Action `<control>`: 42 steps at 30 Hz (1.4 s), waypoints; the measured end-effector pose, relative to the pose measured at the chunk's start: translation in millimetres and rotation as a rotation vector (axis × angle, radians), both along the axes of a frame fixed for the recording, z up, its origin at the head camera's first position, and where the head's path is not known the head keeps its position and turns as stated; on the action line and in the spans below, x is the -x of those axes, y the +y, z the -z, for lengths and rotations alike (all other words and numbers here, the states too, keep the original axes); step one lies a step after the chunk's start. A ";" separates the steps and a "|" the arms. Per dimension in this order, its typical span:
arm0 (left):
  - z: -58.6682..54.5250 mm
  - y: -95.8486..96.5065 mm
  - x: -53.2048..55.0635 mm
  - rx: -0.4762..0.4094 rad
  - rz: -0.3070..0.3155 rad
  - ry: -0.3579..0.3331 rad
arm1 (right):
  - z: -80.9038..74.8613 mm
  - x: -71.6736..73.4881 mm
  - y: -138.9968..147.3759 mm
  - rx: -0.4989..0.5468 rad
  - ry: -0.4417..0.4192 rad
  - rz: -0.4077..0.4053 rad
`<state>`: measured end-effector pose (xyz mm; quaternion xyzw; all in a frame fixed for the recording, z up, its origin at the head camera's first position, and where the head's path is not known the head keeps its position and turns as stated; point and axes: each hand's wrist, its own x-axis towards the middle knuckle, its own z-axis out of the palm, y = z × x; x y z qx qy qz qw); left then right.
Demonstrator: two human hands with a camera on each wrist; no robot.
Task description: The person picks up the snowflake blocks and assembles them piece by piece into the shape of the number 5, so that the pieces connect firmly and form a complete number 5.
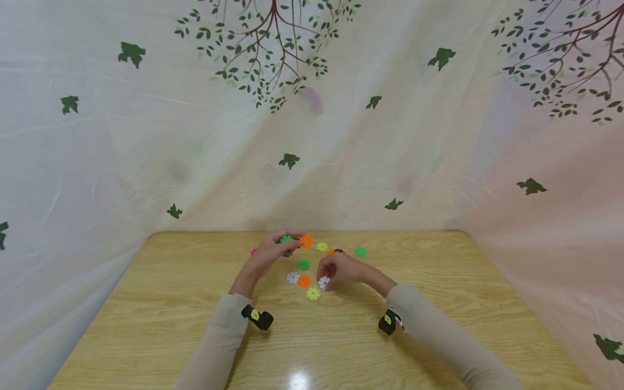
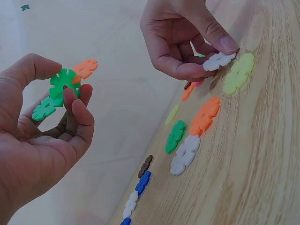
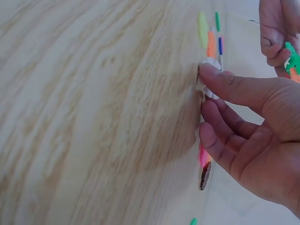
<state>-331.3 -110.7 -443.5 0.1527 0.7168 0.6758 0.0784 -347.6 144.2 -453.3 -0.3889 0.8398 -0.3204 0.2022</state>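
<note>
Between its thumb and fingers, my left hand (image 2: pixel 51 126) pinches a joined group of snowflake discs above the table: a green disc (image 2: pixel 64 84) in the middle, a second green one (image 2: pixel 47 108) below it and an orange disc (image 2: pixel 86 69) behind. Low over the tabletop, my right hand (image 1: pixel 343 268) pinches a white snowflake disc (image 2: pixel 219 61) by thumb and fingertips, beside a yellow disc (image 2: pixel 239 74). Left of that lie a flat orange disc (image 1: pixel 304 281), a white disc (image 1: pixel 292 278) and a green disc (image 1: pixel 303 264).
Farther back on the wooden table (image 1: pixel 195 325) lie a yellow disc (image 1: pixel 322 246) and a green disc (image 1: pixel 361 252). Brown (image 2: pixel 145 166), blue (image 2: pixel 143 183) and white (image 2: pixel 130 204) discs lie near the left hand. A printed cloth (image 1: pixel 341 179) hangs behind the table.
</note>
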 end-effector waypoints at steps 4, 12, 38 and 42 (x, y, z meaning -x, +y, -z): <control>0.6 0.0 0.9 -0.003 0.006 0.010 | 0.6 1.2 2.0 0.039 0.000 -0.014; 0.5 0.5 1.2 -0.020 -0.001 0.002 | 7.1 9.1 5.2 0.096 -0.034 0.046; 0.4 -0.6 0.8 -0.026 -0.005 0.009 | -28.1 14.4 -8.6 0.473 -0.099 0.436; 1.1 -1.4 1.0 -0.032 -0.005 0.025 | -26.1 14.7 -11.9 0.524 -0.037 0.466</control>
